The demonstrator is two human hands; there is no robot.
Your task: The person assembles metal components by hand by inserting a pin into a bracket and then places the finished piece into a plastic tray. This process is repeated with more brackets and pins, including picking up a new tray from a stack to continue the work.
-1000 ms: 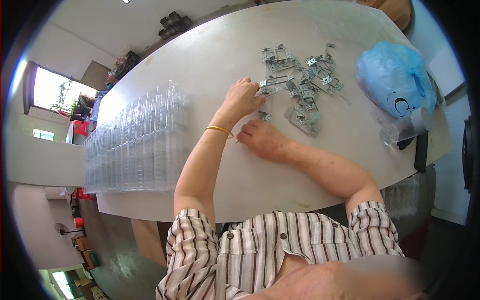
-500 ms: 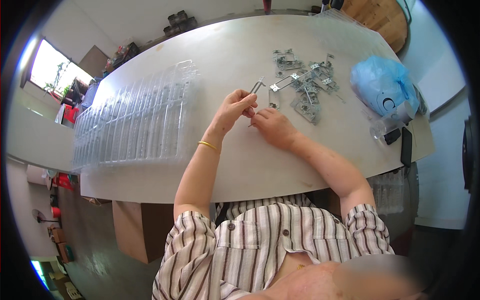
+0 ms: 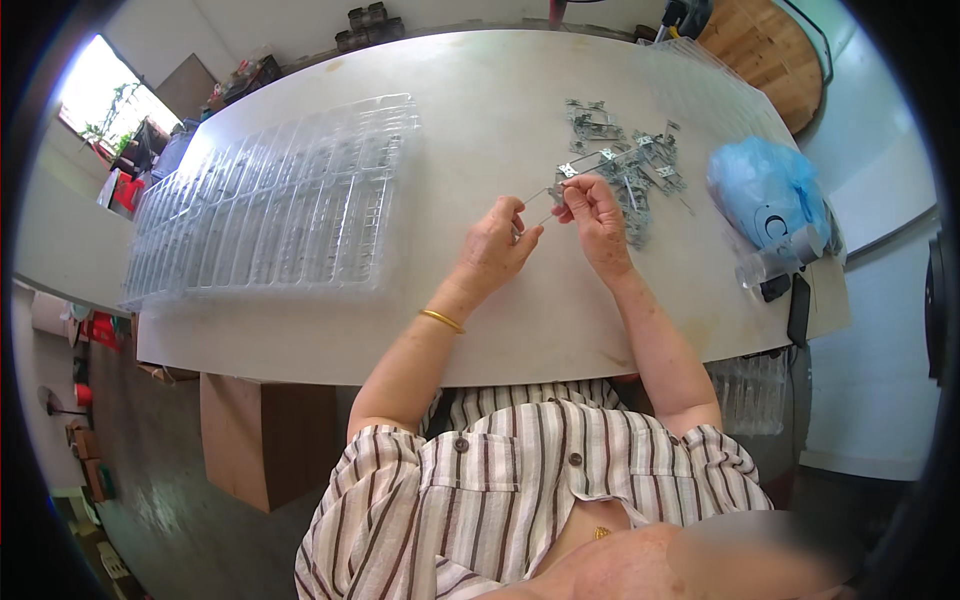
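Between my two hands is a thin metal frame part (image 3: 537, 198) with narrow side rods, held above the table. My left hand (image 3: 494, 243) grips its near end, fingers closed. At the far end, my right hand (image 3: 598, 222) pinches it between thumb and fingers. Just beyond my right hand lies a loose heap of similar flat metal parts (image 3: 640, 172), some with rods and small plates. What the inner fingertips touch is too small to make out.
Stacked clear plastic trays (image 3: 270, 205) with long compartments stand on the left of the white table (image 3: 480, 110). To the right are a blue plastic bag (image 3: 765, 190), a clear bottle (image 3: 775, 258) and a black phone (image 3: 798, 310). Clear plastic sheets (image 3: 715, 85) lie far right.
My left hand has moved a little right and lower. My right hand has risen and turned upward, now pinching the far end of the metal part. The view has shifted slightly.
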